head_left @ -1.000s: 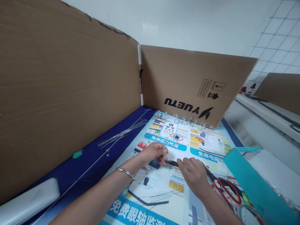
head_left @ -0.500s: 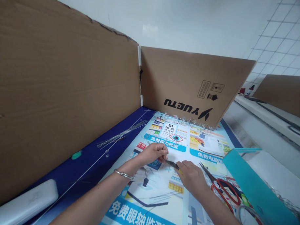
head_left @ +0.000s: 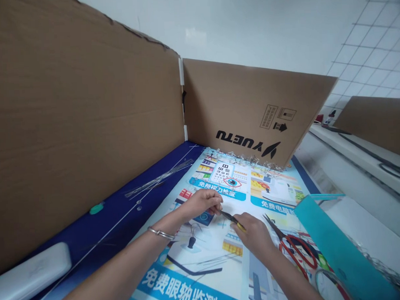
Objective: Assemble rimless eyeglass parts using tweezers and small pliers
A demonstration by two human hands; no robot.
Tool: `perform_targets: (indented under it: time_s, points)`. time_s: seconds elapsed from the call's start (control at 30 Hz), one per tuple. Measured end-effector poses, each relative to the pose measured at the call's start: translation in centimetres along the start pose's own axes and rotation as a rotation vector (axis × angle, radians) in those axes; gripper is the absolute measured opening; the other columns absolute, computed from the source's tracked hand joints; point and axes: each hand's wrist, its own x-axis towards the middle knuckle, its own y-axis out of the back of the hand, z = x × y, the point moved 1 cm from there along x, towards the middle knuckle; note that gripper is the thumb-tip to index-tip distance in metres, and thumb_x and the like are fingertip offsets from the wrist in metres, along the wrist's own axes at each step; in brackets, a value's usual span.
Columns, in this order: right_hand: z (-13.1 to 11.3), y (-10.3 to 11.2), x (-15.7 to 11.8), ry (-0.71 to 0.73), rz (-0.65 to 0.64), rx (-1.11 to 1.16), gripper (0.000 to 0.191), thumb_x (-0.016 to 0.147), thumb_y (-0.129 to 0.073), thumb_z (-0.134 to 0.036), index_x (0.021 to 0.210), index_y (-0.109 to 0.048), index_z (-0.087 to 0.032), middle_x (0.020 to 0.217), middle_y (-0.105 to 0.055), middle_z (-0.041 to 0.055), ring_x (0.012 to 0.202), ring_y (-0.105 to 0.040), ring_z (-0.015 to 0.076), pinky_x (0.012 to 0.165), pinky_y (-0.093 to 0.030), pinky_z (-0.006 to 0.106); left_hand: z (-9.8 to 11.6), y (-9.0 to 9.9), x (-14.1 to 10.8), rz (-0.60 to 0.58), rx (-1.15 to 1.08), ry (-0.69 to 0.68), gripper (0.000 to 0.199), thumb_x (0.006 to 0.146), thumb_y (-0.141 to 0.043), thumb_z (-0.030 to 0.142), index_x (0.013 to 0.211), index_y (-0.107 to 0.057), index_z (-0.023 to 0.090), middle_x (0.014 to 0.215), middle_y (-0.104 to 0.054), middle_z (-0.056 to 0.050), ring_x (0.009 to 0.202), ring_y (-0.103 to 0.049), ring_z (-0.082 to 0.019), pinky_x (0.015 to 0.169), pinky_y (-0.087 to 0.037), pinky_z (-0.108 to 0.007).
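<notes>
In the head view, my right hand (head_left: 253, 233) is wrapped round slim pliers with dark jaws and a yellow handle (head_left: 239, 225). Their jaws (head_left: 227, 215) point left, up to the fingertips of my left hand (head_left: 203, 203). That hand is closed in a pinch, and what sits between its fingers is too small to make out. Both hands are just above a printed poster (head_left: 179, 295). Red-handled scissors (head_left: 291, 247) lie to the right of my right forearm, points away from me.
Tall cardboard panels (head_left: 87, 119) stand at the left and back. Thin wires (head_left: 160, 180) lie on the blue surface at left, near a white case (head_left: 34, 276). Wire bits line the back panel. A teal box (head_left: 341, 241) with tangled wire stands at right.
The view has shifted slightly, moving everything a little left. The pliers have turned a bit in my right hand, showing more of the yellow handle. My left hand keeps its pinch.
</notes>
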Motion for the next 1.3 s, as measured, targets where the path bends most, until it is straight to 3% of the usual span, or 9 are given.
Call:
perform_targets:
  time_s: [0.13, 0.37, 0.57, 0.77, 1.0, 1.3]
  points:
    - [0.6, -0.6, -0.1, 0.000, 0.090, -0.007, 0.024, 0.084, -0.046, -0.035, 0.102, -0.056, -0.024, 0.085, -0.060, 0.0029, 0.082, -0.056, 0.0152, 0.073, -0.039, 0.023, 0.0, -0.1, 0.0, 0.022, -0.044, -0.009, 0.038, 0.075, -0.052, 0.048, 0.090, -0.060, 0.013, 0.089, -0.065, -0.011, 0.077, -0.062, -0.017, 0.063, -0.048, -0.025]
    - [0.7, -1.1, -0.1, 0.012, 0.078, 0.024, 0.022, 0.083, -0.047, -0.034, 0.101, -0.056, -0.025, 0.084, -0.058, 0.0010, 0.080, -0.055, 0.0143, 0.071, -0.040, 0.023, -0.4, -0.1, 0.0, -0.005, -0.077, 0.001, 0.041, 0.076, -0.053, 0.044, 0.105, -0.055, 0.016, 0.087, -0.065, -0.010, 0.071, -0.063, -0.017, 0.061, -0.048, -0.027]
    - [0.5, -1.1, -0.2, 0.105, 0.137, -0.035, 0.021, 0.082, -0.049, -0.031, 0.100, -0.055, -0.022, 0.083, -0.057, 0.0037, 0.082, -0.052, 0.0166, 0.073, -0.039, 0.026, -0.8, 0.1, 0.2, 0.038, -0.005, -0.005, 0.031, 0.074, -0.055, 0.041, 0.086, -0.059, 0.014, 0.075, -0.066, -0.008, 0.067, -0.062, -0.015, 0.061, -0.047, -0.024]
    - [0.8, -0.6, 0.0, 0.143, 0.319, -0.094, 0.023, 0.082, -0.049, -0.030, 0.101, -0.055, -0.019, 0.086, -0.056, 0.0065, 0.085, -0.049, 0.0192, 0.076, -0.038, 0.031, -0.8, 0.2, 0.5, 0.129, -0.033, 0.051, 0.030, 0.074, -0.054, 0.042, 0.083, -0.056, 0.014, 0.077, -0.066, -0.009, 0.067, -0.063, -0.017, 0.056, -0.046, -0.023]
    - [-0.6, 1.1, 0.0, 0.207, 0.337, -0.298, 0.025, 0.083, -0.049, -0.029, 0.106, -0.055, -0.021, 0.087, -0.055, 0.0067, 0.081, -0.047, 0.0195, 0.071, -0.034, 0.034, -1.5, -0.9, 0.5, 0.195, -0.173, 0.080, 0.026, 0.072, -0.056, 0.040, 0.081, -0.052, 0.016, 0.085, -0.066, -0.009, 0.074, -0.064, -0.019, 0.061, -0.048, -0.027]
    - [-0.9, 1.2, -0.6, 0.329, 0.369, -0.524, 0.030, 0.083, -0.047, -0.016, 0.113, -0.052, -0.021, 0.100, -0.055, 0.0079, 0.092, -0.046, 0.0225, 0.078, -0.032, 0.039, -1.4, -1.9, 0.2, 0.191, -0.337, 0.132, 0.038, 0.069, -0.061, 0.042, 0.093, -0.056, 0.013, 0.094, -0.064, -0.015, 0.081, -0.063, -0.023, 0.069, -0.048, -0.033]
